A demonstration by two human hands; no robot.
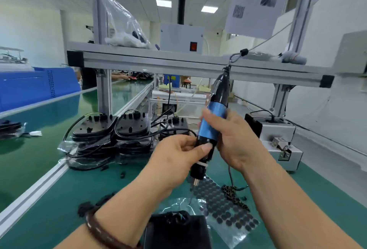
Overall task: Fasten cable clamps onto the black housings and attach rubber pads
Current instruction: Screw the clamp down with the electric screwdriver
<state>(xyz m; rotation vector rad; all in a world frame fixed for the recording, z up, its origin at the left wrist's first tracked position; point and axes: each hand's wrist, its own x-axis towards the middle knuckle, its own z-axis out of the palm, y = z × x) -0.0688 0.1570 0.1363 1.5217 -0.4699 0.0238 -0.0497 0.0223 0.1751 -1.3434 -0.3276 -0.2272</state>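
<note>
A blue and black electric screwdriver [213, 121] hangs tilted from a hook and cord above the bench. My right hand [232, 139] grips its blue body. My left hand [178, 155] pinches the black lower section near the chuck with thumb and fingers. The bit points down over a clear sheet of round black rubber pads [226, 209]. A black housing [176, 229] lies at the near edge between my forearms. Small black cable clamps [234, 195] lie in a loose heap right of the sheet.
Stacks of black housings with coiled cables [111, 129] stand behind my left hand. A metal fixture box [278, 141] sits at the right. An aluminium frame shelf [178, 62] crosses overhead. A green conveyor belt [39, 129] runs along the left. Loose black parts [87, 207] lie by my left wrist.
</note>
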